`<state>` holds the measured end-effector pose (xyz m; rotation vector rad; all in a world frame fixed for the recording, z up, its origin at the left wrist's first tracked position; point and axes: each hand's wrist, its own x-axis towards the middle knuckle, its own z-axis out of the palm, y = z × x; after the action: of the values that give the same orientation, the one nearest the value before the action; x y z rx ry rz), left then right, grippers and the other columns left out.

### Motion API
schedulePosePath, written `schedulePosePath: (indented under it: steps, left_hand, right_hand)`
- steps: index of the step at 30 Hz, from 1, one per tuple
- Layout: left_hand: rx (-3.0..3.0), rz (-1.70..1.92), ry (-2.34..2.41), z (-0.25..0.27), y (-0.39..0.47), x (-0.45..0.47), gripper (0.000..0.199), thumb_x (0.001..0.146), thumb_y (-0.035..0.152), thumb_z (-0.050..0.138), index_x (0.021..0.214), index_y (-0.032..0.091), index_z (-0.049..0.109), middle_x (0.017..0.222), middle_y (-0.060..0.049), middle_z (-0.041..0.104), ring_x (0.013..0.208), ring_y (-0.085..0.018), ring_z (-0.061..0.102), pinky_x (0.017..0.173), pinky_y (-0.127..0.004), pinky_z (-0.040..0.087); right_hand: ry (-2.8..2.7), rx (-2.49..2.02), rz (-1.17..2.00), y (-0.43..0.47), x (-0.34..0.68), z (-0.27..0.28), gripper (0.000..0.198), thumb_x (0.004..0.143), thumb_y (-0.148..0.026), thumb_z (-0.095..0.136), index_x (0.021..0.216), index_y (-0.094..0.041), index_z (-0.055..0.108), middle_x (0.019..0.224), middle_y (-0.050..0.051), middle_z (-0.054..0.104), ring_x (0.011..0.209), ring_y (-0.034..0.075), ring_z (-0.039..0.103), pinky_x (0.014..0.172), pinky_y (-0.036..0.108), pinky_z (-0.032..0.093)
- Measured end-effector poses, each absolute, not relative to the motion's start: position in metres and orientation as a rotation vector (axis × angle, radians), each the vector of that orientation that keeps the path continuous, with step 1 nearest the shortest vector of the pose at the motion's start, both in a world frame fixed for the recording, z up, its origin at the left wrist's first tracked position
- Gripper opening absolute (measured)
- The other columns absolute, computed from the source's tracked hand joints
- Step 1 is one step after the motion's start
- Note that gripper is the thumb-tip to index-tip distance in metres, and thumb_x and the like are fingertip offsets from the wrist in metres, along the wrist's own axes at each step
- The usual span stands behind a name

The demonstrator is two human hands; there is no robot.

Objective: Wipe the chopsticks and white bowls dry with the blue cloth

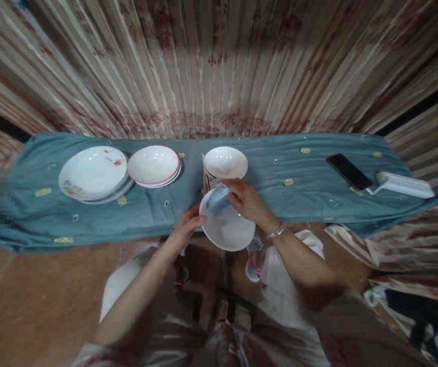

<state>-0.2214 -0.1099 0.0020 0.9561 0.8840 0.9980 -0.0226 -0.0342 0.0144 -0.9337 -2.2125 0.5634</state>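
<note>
A white bowl is tilted toward me at the table's front edge. My left hand grips its left rim, with the thumb over the edge. My right hand is closed on a light blue cloth, which presses against the inside of the bowl near its far rim. Just behind stands another white bowl, apparently stacked on others. Several chopsticks lie along that bowl's left side, partly hidden by the bowls.
On the blue-green tablecloth, stacked floral plates and red-rimmed bowls stand to the left. A black phone and a white lint roller lie to the right. A pleated curtain hangs behind the table.
</note>
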Motion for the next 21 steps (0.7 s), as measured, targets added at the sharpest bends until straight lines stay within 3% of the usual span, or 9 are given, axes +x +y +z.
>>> schedulePosePath:
  steps: [8, 15, 21]
  left_hand:
    - [0.928, 0.969, 0.898, -0.007, -0.111, -0.221, 0.053, 0.069, 0.046, 0.068, 0.112, 0.014, 0.069, 0.093, -0.009, 0.074, 0.097, -0.033, 0.066, 0.085, -0.039, 0.049]
    - [0.928, 1.024, 0.948, -0.004, -0.109, -0.228, 0.061, 0.067, 0.043, 0.067, 0.122, 0.016, 0.064, 0.098, -0.009, 0.074, 0.096, -0.031, 0.066, 0.074, -0.034, 0.051]
    - [0.864, 1.152, 1.040, 0.000, -0.105, -0.234, 0.062, 0.060, 0.041, 0.071, 0.115, 0.014, 0.067, 0.101, -0.010, 0.073, 0.094, -0.031, 0.066, 0.072, -0.034, 0.052]
  right_hand:
    - [-2.336, -0.836, 0.530, -0.039, -0.030, 0.018, 0.034, 0.092, -0.017, 0.042, 0.120, -0.016, 0.061, 0.123, 0.012, 0.065, 0.117, 0.022, 0.057, 0.103, 0.042, 0.042]
    - [-2.297, -1.177, 0.441, -0.031, -0.014, 0.015, 0.023, 0.089, -0.019, 0.045, 0.098, -0.017, 0.066, 0.099, 0.010, 0.071, 0.094, 0.023, 0.063, 0.085, 0.035, 0.047]
    - [-2.306, -1.410, 0.470, -0.028, -0.001, 0.014, 0.023, 0.088, -0.022, 0.047, 0.096, -0.016, 0.068, 0.085, 0.009, 0.072, 0.078, 0.022, 0.064, 0.070, 0.030, 0.043]
